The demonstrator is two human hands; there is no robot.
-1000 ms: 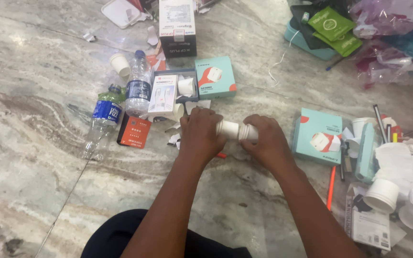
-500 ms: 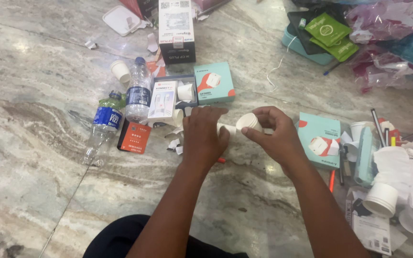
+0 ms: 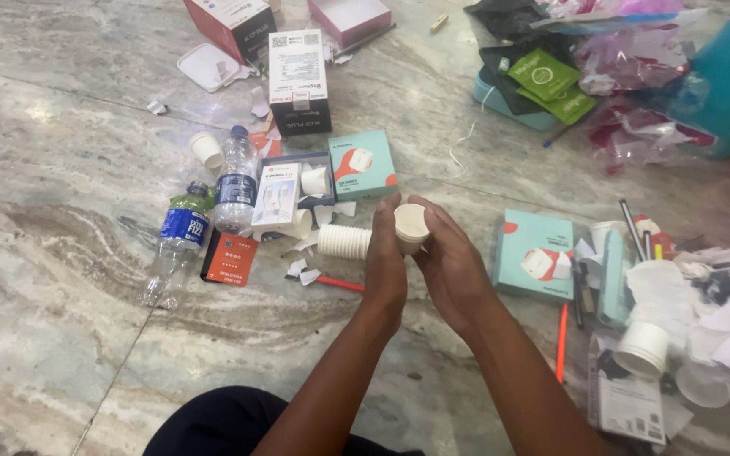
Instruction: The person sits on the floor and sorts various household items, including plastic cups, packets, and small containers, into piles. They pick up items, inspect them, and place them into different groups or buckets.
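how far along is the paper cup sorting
Done: a ribbed stack of white paper cups lies on its side on the marble floor. In hand: one paper cup held between the left hand and right hand. Left: loose cups by the water bottles and at the right.

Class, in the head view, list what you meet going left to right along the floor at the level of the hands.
Green-capped plastic bottle → orange card → lying stack of white paper cups → left hand → single white paper cup → right hand → teal box.

Head cam, looks down, near floor (image 3: 69, 279).
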